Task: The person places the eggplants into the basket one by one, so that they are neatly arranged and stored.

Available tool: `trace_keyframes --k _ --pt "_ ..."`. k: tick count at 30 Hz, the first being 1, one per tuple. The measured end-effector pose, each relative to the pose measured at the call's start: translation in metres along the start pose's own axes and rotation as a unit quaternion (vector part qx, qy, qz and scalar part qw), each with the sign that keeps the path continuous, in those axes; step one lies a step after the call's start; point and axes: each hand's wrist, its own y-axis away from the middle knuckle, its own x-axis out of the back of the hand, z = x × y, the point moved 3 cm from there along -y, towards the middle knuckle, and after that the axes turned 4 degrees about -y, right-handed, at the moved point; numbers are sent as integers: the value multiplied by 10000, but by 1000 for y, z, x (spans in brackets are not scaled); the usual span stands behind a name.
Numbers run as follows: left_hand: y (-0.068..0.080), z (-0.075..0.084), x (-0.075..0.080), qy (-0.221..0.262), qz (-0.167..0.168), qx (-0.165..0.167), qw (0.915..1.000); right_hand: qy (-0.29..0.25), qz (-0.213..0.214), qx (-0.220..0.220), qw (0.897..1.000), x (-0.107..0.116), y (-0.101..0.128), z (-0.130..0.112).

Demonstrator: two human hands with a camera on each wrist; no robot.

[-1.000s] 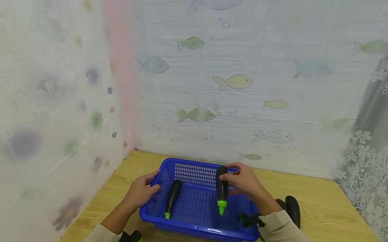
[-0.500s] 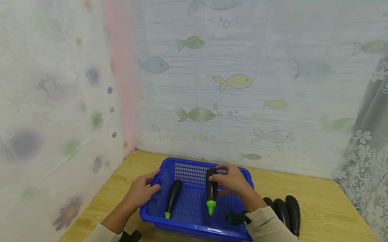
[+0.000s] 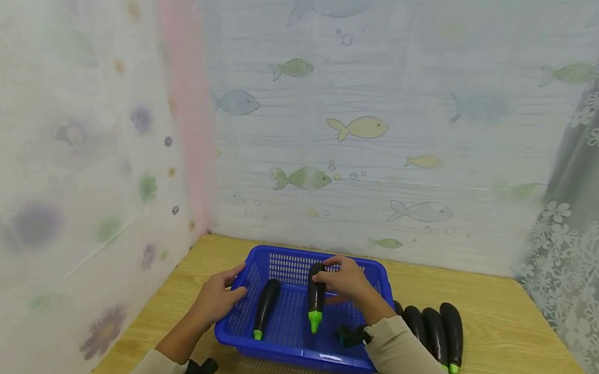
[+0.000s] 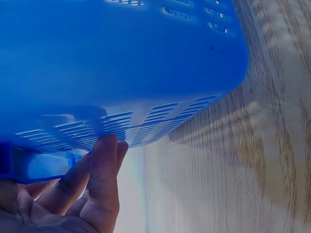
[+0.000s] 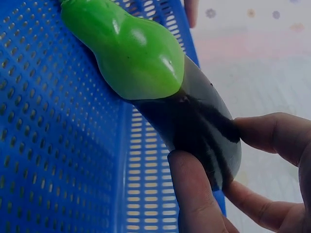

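Observation:
My right hand (image 3: 347,281) pinches a dark eggplant with a bright green cap (image 3: 316,297) between thumb and fingers, over the inside of a blue plastic basket (image 3: 337,359). In the right wrist view the eggplant (image 5: 194,116) slants across the basket's slotted wall, its green end toward the basket floor. On the basket's left rim my left hand (image 3: 218,295) grips, thumb inside and fingers outside. The left wrist view has those fingers (image 4: 104,179) against the slotted outer wall. Another eggplant (image 3: 266,309) lies in the basket's left part, green end toward me.
Several eggplants (image 3: 435,335) lie side by side on the wooden table (image 3: 522,353) right of the basket, partly behind the right sleeve (image 3: 417,367). A curtain with fish prints (image 3: 359,126) hangs behind the table, and a flowered one (image 3: 74,159) stands at the left.
My right hand has moved left over the basket with the eggplant, bringing it closer to the one lying inside. More of the eggplants at the right show now. My left hand keeps its place.

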Motion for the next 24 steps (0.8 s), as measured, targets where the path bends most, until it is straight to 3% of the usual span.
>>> trace_keyframes --k 14,24 --pt "-2 1 -1 -241 -3 16 9997 388 -8 17 9992 -19 -7 7" --pt "-1 3 -1 -367 -17 15 9993 173 -229 -108 9995 -35 -8 10"
